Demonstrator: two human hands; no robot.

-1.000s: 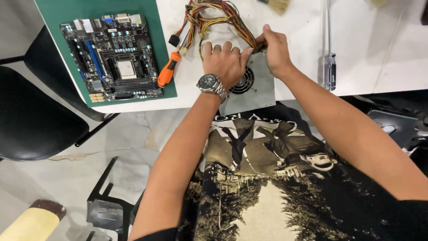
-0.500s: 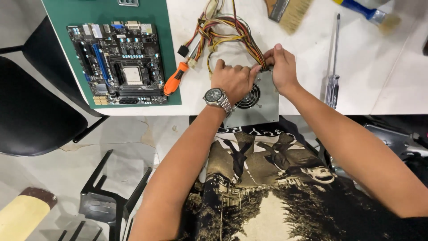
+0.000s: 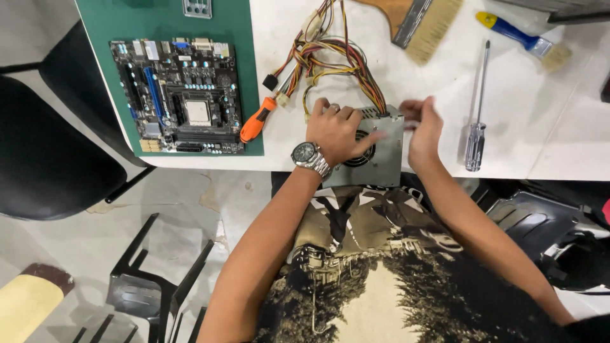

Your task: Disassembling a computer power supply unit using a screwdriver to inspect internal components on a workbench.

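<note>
One circuit board (image 3: 180, 96) on green mat (image 3: 238, 38), table's left corner. One orange screwdriver (image 3: 257, 121) at mat's right edge. One grey power box (image 3: 380, 159) at table's near edge, wire bundle (image 3: 330, 54) on top. Left hand (image 3: 337, 132) spread flat on box; right hand (image 3: 422, 130) blurred at box's right side, grip unclear. Two brushes (image 3: 432, 22) far edge; one clear-handled screwdriver (image 3: 476, 127) right, bare table (image 3: 559, 127) beyond.

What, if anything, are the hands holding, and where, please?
The left hand presses on the grey power supply box, over its top face; the blurred right hand touches its right edge.
</note>
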